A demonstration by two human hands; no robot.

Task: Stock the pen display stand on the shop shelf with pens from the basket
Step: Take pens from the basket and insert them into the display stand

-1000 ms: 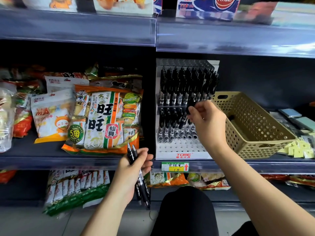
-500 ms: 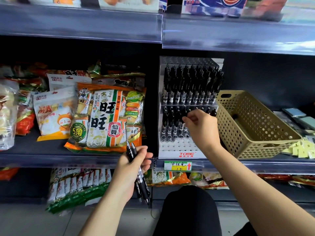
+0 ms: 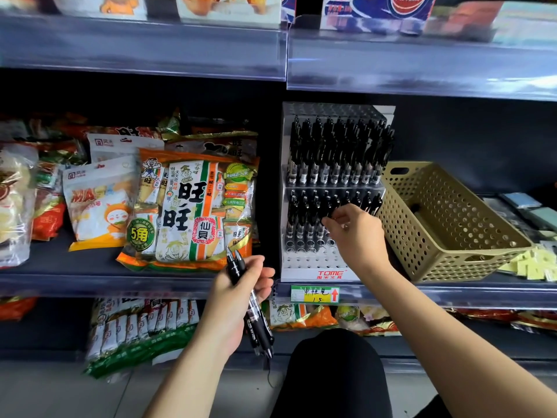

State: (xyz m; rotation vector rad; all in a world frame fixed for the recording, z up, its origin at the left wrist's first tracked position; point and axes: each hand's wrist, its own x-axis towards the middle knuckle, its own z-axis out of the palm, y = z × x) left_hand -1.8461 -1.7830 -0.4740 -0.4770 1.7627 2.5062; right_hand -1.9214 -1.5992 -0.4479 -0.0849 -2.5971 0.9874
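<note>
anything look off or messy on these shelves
The tan basket sits skewed to the shelf edge, its near corner beside scattered yellow slips. Below left, a green snack pack slumps out toward the floor.

Middle shelf (image 3: 90,279), right half: white TOME pen display stand (image 3: 304,262) at the front edge, both tiers holding black pens upright; front rows of holes in the lower tier are bare. Tan perforated basket (image 3: 437,236) just right of the stand, tilted. Right hand (image 3: 358,233) at the lower tier, thumb and forefinger pinching the top of one pen (image 3: 325,221). Left hand (image 3: 238,294) below the shelf edge, gripping a bundle of black pens (image 3: 259,324), tips down. Orange rice cracker bag (image 3: 187,212) left of the stand. Green-yellow price tag (image 3: 315,294) on the shelf lip under the stand.
</note>
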